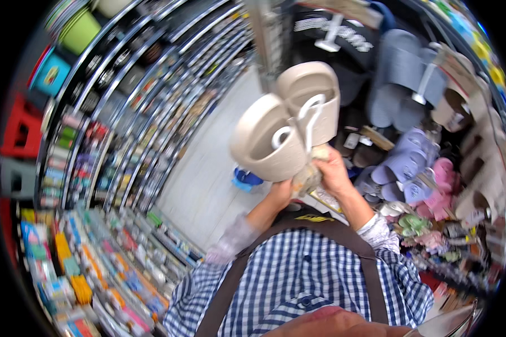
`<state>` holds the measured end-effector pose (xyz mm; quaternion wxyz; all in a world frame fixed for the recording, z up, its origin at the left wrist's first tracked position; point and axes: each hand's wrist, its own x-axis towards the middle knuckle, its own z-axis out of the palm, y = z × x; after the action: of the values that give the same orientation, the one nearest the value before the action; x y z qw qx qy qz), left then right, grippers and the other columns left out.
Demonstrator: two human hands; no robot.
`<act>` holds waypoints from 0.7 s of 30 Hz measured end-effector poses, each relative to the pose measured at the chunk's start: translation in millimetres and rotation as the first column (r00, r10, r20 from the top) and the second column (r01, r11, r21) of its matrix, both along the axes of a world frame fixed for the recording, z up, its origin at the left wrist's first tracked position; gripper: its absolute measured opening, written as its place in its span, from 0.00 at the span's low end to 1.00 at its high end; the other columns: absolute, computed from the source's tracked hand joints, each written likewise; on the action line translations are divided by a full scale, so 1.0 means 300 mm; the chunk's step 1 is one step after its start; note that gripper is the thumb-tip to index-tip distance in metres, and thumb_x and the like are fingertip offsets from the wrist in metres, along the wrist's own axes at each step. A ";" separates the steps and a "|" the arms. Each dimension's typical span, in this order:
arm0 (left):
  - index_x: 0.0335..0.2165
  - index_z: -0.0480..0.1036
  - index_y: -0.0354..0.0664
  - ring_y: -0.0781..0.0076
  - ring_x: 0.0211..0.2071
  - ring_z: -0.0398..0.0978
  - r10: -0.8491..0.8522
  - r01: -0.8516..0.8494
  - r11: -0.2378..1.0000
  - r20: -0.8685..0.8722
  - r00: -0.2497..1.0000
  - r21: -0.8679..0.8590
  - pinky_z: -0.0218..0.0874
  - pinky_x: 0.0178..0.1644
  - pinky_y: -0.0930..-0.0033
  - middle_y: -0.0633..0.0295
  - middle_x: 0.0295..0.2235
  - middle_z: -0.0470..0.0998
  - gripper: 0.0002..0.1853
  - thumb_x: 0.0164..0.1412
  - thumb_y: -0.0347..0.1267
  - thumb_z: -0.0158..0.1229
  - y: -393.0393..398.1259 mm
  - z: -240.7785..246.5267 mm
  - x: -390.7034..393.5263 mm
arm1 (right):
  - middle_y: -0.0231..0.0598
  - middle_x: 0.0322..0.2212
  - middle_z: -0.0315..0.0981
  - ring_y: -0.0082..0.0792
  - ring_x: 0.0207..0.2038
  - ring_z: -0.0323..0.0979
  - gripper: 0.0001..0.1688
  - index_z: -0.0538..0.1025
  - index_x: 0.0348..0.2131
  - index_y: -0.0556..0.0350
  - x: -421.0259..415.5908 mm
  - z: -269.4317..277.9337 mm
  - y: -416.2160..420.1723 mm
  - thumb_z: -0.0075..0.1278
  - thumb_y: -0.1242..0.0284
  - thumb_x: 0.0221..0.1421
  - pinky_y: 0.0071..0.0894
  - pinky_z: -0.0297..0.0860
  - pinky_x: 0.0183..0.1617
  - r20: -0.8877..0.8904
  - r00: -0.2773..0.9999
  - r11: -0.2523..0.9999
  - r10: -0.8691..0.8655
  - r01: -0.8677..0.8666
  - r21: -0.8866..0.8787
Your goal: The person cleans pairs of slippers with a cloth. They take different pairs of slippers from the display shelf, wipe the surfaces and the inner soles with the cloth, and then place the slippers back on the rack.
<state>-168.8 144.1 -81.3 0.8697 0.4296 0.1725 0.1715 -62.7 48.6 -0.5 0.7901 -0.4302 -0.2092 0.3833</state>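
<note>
A pair of beige slide sandals [263, 139] is held up in front of my chest, soles away from me. A white plastic hanger hook [314, 118] runs through their straps. My left hand [281, 193] grips the lower end of the left sandal. The other beige sandal [327, 80] leans up behind it, with my right hand [334, 166] closed at its lower end. Between my hands sits a mottled grey-beige lump [307, 180], too blurred to name. My fingertips are partly hidden by the sandals and the lump.
Close on my right, a display holds grey slides [394, 84], lavender clogs [405, 162] and pink footwear [440, 185]. Packed shelves [122, 113] curve along my left. A pale tiled floor [206, 156] runs between them, with a blue item [248, 177] low beside the sandals.
</note>
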 end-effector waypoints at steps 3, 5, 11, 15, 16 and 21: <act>0.54 0.55 0.31 0.67 0.53 0.59 -0.435 0.512 0.789 -0.281 0.856 0.338 0.47 0.58 0.69 0.54 0.52 0.62 0.24 0.64 0.35 0.42 0.034 0.221 -0.120 | 0.34 0.34 0.74 0.23 0.37 0.71 0.11 0.73 0.37 0.62 0.035 -0.071 -0.055 0.47 0.83 0.50 0.25 0.67 0.43 0.142 0.988 0.998 -0.067 0.069 -0.009; 0.50 0.61 0.30 0.67 0.50 0.65 -0.593 0.665 0.455 -0.355 0.722 0.593 0.53 0.54 0.70 0.53 0.49 0.68 0.22 0.61 0.32 0.46 0.123 0.240 -0.221 | 0.33 0.35 0.74 0.21 0.38 0.70 0.12 0.72 0.39 0.63 0.037 -0.052 -0.099 0.47 0.82 0.52 0.24 0.66 0.44 0.151 0.988 0.999 -0.042 0.046 -0.026; 0.37 0.70 0.31 0.73 0.29 0.70 -0.035 -0.076 0.654 0.131 0.991 0.753 0.61 0.34 0.75 0.59 0.27 0.73 0.17 0.54 0.36 0.56 0.315 0.539 -0.222 | 0.32 0.38 0.72 0.20 0.42 0.67 0.14 0.70 0.42 0.62 0.025 -0.043 -0.189 0.46 0.80 0.53 0.23 0.64 0.47 0.210 0.977 0.998 -0.038 0.048 -0.041; 0.34 0.72 0.35 0.71 0.31 0.68 -0.019 -0.159 0.272 0.170 0.985 0.949 0.57 0.35 0.71 0.60 0.26 0.73 0.16 0.45 0.32 0.62 0.180 0.741 0.020 | 0.33 0.40 0.71 0.20 0.43 0.66 0.16 0.70 0.44 0.63 -0.022 -0.070 -0.211 0.46 0.78 0.54 0.23 0.63 0.48 0.336 0.936 0.984 -0.103 0.146 -0.106; 0.32 0.72 0.35 0.70 0.30 0.68 -0.094 -0.134 0.160 0.150 0.984 0.978 0.56 0.35 0.71 0.60 0.25 0.73 0.13 0.47 0.31 0.60 0.167 0.751 0.054 | 0.33 0.40 0.72 0.20 0.42 0.67 0.16 0.70 0.44 0.63 -0.041 -0.073 -0.212 0.47 0.77 0.54 0.23 0.63 0.48 0.312 0.943 0.986 -0.114 0.145 -0.079; 0.26 0.74 0.36 0.64 0.27 0.67 -0.355 -0.110 -0.060 0.082 0.931 0.992 0.55 0.33 0.69 0.60 0.21 0.73 0.05 0.52 0.28 0.55 0.106 0.814 0.156 | 0.33 0.37 0.73 0.21 0.41 0.68 0.17 0.70 0.43 0.62 -0.088 -0.063 -0.251 0.50 0.80 0.51 0.23 0.65 0.46 0.300 0.919 0.953 -0.255 0.291 -0.083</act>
<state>-122.1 175.9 163.0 0.3129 0.9025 -0.1886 0.2279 -89.2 -26.7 -19.4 0.7685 -0.5551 -0.2342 0.2157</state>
